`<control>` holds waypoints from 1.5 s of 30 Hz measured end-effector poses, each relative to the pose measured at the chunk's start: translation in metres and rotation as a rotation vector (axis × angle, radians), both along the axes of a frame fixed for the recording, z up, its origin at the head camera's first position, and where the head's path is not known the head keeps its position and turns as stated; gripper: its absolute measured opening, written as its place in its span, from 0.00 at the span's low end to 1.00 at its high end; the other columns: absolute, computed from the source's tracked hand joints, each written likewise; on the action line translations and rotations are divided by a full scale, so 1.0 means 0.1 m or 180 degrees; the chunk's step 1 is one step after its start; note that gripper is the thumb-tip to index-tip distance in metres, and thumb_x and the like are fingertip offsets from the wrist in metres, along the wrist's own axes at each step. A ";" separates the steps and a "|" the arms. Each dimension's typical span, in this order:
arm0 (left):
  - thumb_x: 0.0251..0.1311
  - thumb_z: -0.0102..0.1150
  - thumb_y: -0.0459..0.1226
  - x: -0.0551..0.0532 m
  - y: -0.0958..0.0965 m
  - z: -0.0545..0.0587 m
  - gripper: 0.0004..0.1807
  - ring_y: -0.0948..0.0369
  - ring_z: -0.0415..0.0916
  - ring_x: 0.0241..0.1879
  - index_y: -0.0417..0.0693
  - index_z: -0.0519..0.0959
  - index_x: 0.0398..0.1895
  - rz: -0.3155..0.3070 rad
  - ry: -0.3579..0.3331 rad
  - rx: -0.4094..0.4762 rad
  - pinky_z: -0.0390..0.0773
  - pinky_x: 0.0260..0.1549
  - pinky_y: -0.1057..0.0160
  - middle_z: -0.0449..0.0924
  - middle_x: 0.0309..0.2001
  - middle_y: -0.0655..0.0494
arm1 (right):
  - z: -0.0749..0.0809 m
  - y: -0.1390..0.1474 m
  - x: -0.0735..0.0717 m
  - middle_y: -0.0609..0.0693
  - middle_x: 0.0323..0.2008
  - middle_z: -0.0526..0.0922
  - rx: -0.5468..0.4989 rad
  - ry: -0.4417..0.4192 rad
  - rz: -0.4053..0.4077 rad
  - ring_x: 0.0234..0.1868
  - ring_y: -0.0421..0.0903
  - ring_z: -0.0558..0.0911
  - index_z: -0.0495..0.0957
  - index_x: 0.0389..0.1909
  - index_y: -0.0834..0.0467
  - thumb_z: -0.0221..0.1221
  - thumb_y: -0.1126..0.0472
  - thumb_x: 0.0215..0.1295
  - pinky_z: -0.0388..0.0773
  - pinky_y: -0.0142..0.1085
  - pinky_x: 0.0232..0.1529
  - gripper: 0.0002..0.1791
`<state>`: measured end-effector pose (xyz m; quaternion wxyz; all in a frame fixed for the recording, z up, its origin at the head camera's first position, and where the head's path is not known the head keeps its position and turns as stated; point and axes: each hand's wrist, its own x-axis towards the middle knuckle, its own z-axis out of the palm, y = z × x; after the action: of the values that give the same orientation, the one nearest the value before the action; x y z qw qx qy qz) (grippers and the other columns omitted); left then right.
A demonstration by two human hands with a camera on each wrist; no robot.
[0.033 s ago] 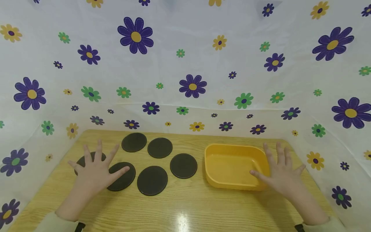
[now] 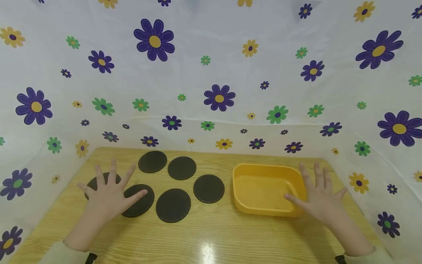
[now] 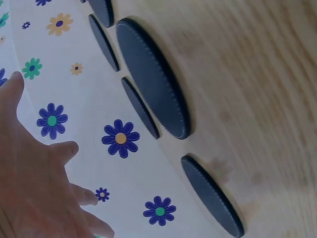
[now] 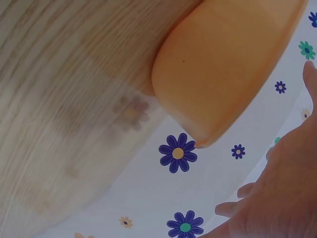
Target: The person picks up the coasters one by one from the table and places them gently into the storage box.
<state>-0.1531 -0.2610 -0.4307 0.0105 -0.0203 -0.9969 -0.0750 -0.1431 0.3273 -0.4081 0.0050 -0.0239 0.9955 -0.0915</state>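
Several round black coasters (image 2: 173,205) with stitched edges lie flat on the left half of the table. My left hand (image 2: 107,200) is spread wide above the two leftmost coasters and holds nothing; it partly covers them in the head view. In the left wrist view that hand (image 3: 39,173) shows apart from the coasters (image 3: 153,82). A yellow rectangular tub (image 2: 267,211) stands on the right. Over its right end my right hand (image 2: 323,201) is held with fingers spread and nothing in it. The right wrist view shows the tub's outer wall (image 4: 213,69) apart from the hand (image 4: 282,183).
The wood-grain table (image 2: 211,234) carries the coasters and the tub. A white cloth (image 2: 184,77) printed with flowers stands up behind the table and along both sides. Between the rightmost coaster (image 2: 208,189) and the tub lies a narrow strip of bare wood.
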 end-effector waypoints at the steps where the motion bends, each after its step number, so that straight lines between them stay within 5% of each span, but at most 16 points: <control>1: 0.62 0.45 0.79 0.00 0.00 -0.01 0.55 0.16 0.24 0.77 0.65 0.50 0.87 -0.0003 -0.0004 0.0000 0.29 0.50 0.04 0.29 0.85 0.29 | 0.00 0.00 0.00 0.71 0.83 0.20 -0.0002 -0.0010 -0.0003 0.79 0.85 0.35 0.28 0.87 0.47 0.55 0.25 0.69 0.33 0.94 0.52 0.63; 17: 0.63 0.49 0.77 -0.07 -0.15 -0.07 0.54 0.16 0.32 0.78 0.59 0.56 0.86 -0.0054 0.0150 -0.0005 0.33 0.53 0.04 0.41 0.83 0.26 | -0.04 0.02 -0.01 0.74 0.82 0.23 -0.0026 -0.0076 -0.0006 0.79 0.85 0.35 0.27 0.87 0.47 0.54 0.25 0.70 0.32 0.94 0.53 0.62; 27: 0.64 0.56 0.72 -0.10 -0.50 -0.20 0.53 0.16 0.32 0.78 0.58 0.56 0.85 -0.0069 0.0465 -0.0005 0.33 0.57 0.06 0.46 0.81 0.24 | -0.09 0.07 -0.04 0.76 0.83 0.34 -0.0014 0.0158 0.0161 0.80 0.82 0.42 0.32 0.88 0.52 0.55 0.28 0.72 0.36 0.86 0.67 0.60; 36: 0.60 0.60 0.72 -0.14 -0.89 -0.38 0.53 0.14 0.45 0.74 0.50 0.64 0.80 -0.0004 0.0701 -0.0138 0.44 0.60 0.08 0.53 0.78 0.23 | -0.17 0.15 -0.07 0.73 0.83 0.41 -0.0227 0.0483 0.0545 0.83 0.75 0.43 0.37 0.88 0.54 0.60 0.36 0.72 0.30 0.65 0.82 0.58; 45: 0.57 0.67 0.67 -0.09 -1.21 -0.52 0.56 0.13 0.49 0.72 0.48 0.59 0.82 -0.0259 0.0633 -0.0221 0.51 0.60 0.11 0.53 0.76 0.18 | -0.22 0.22 -0.09 0.68 0.85 0.39 -0.0038 0.0522 0.0858 0.87 0.66 0.39 0.33 0.87 0.59 0.56 0.37 0.75 0.16 0.35 0.79 0.57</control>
<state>-0.1622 -0.3818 -0.4830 0.1055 -0.0685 -0.9913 -0.0384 -0.1525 0.3493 -0.4303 -0.0642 -0.1648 0.9798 -0.0936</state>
